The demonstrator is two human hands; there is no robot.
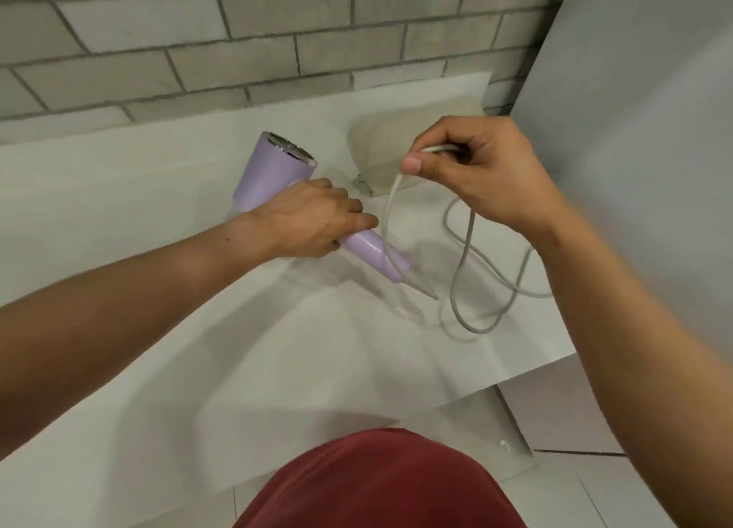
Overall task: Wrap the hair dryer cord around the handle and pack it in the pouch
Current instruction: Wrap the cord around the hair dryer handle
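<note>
We are early in the job, as far as we can judge: our left hand (313, 220) is closed around the upper part of the handle of the lilac plastic hair dryer (273, 170), which lies on the white paper-covered counter (139, 194) with its chrome-rimmed barrel pointing up toward the grey brick-tiled wall (238, 39). The pale grey rubbery cord (470, 230) leaves the handle's lower end, and one strand crosses over the handle (perhaps the first turn, though we cannot tell whether it goes all the way round). Most of the cord lies slack in loose loops on the counter, to the right of the handle. Our right hand (472, 170) is raised above the counter, thumb and fingers pinched shut on a stretch of cord. Behind it the beige soft fabric pouch (392, 142) rests near the wall, unpacked; we cannot tell if its mouth is open. So the winding and the packing remain. For room, the counter is bare to the left and toward us, but on the right its edge runs close beside the loops, and a plain grey panel (634, 91) stands just beyond the right hand.
</note>
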